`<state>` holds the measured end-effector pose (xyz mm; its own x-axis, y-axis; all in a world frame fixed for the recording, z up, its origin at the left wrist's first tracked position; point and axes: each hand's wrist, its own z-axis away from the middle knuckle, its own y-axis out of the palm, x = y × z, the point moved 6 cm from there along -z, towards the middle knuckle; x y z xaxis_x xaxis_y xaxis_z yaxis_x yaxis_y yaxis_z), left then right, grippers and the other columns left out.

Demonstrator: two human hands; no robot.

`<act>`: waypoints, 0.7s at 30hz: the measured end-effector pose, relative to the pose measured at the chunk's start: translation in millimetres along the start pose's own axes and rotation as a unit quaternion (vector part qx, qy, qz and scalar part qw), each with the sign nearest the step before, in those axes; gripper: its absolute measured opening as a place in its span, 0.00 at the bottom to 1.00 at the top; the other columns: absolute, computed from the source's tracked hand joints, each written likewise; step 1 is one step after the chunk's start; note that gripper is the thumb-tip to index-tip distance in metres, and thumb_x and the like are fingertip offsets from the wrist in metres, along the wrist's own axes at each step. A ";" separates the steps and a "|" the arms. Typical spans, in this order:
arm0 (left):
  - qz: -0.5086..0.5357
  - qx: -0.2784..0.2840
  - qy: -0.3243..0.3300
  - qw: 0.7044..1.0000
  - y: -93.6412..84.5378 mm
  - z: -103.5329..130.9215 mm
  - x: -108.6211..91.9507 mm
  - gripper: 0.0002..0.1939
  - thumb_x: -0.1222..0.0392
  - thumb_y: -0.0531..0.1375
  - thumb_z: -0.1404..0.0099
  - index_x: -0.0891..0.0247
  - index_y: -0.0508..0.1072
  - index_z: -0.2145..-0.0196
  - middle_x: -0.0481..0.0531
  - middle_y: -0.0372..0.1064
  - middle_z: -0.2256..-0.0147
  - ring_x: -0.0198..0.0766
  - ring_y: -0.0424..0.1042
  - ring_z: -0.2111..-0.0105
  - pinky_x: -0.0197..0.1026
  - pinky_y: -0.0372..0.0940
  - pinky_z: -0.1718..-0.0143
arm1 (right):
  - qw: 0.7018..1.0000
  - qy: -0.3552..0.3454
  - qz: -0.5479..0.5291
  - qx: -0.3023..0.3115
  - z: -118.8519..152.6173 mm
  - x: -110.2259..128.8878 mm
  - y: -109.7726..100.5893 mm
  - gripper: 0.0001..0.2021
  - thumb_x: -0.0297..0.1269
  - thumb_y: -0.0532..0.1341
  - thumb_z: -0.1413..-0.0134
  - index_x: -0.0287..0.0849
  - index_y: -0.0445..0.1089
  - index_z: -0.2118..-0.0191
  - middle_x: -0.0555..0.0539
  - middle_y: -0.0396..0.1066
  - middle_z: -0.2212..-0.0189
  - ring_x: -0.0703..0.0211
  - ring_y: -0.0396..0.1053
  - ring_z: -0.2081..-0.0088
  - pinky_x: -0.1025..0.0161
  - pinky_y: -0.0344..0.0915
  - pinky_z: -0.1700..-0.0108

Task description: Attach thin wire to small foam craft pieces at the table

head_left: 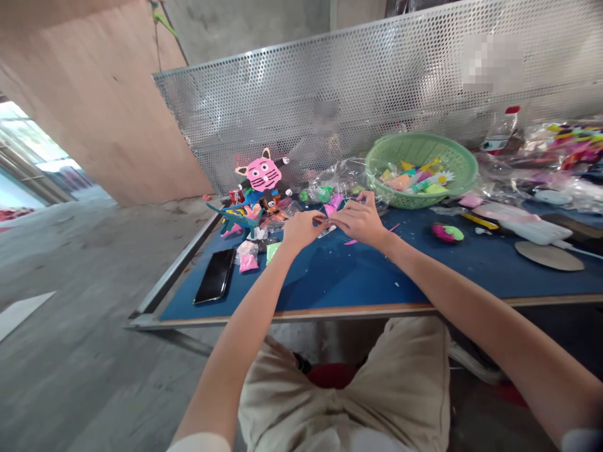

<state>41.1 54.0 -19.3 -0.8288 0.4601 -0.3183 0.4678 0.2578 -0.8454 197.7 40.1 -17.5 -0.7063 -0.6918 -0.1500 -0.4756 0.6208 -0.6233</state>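
Note:
Over the middle of the blue table (320,282), my left hand (303,230) and my right hand (358,220) meet at their fingertips. The fingers of both are closed in a pinch around something small that is too hidden to name. A bright pink piece (333,204) shows just behind the fingertips. Beneath my right hand lies a thin magenta strip (352,242). Left of my left hand are a light green packet (272,252) and a pink packet (248,262).
A black phone (214,276) lies at the table's left. Behind it stands a pink cat-faced figure (264,174) among colourful models. A green basket (421,198) holds clay pieces at the back right. Farther right are a yellow cutter (479,220), a bottle (500,135) and plastic bags.

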 end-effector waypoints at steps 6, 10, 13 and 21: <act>0.084 0.038 0.003 0.996 5.8 0.6 1.8 0.14 0.47 0.62 0.33 0.57 0.83 0.61 0.52 0.81 0.62 0.43 0.77 0.62 0.40 0.65 0.61 | 0.999 -0.039 0.015 0.027 2.5 -0.5 3.9 0.13 0.35 0.55 0.31 0.56 0.78 0.57 0.54 0.79 0.66 0.57 0.67 0.61 0.46 0.49 0.47; 0.227 0.116 -0.020 0.967 17.2 -1.1 4.5 0.12 0.54 0.63 0.37 0.61 0.84 0.60 0.51 0.80 0.65 0.38 0.73 0.66 0.37 0.63 0.65 | 0.997 -0.060 0.027 0.035 4.7 0.7 6.3 0.14 0.33 0.54 0.31 0.55 0.78 0.57 0.55 0.79 0.68 0.58 0.67 0.61 0.46 0.48 0.46; 0.349 0.154 -0.107 0.918 28.4 -2.4 15.5 0.12 0.60 0.63 0.40 0.61 0.84 0.60 0.50 0.78 0.67 0.33 0.68 0.71 0.35 0.59 0.71 | 0.997 -0.063 0.028 0.033 5.6 0.5 6.8 0.13 0.32 0.55 0.31 0.54 0.77 0.57 0.55 0.79 0.67 0.59 0.68 0.61 0.47 0.48 0.46; 0.392 0.078 -0.142 0.906 31.5 -4.9 26.9 0.18 0.50 0.65 0.38 0.63 0.83 0.55 0.53 0.78 0.67 0.32 0.68 0.71 0.34 0.60 0.72 | 1.000 -0.019 -0.004 -0.009 0.3 -2.6 2.3 0.10 0.39 0.60 0.33 0.52 0.80 0.62 0.53 0.80 0.70 0.58 0.69 0.65 0.49 0.48 0.49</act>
<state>35.1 78.6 -52.4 -0.3170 0.2070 -0.9256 0.9156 -0.1876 -0.3555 198.6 43.3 -18.8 -0.6825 -0.7097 -0.1747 -0.4905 0.6219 -0.6105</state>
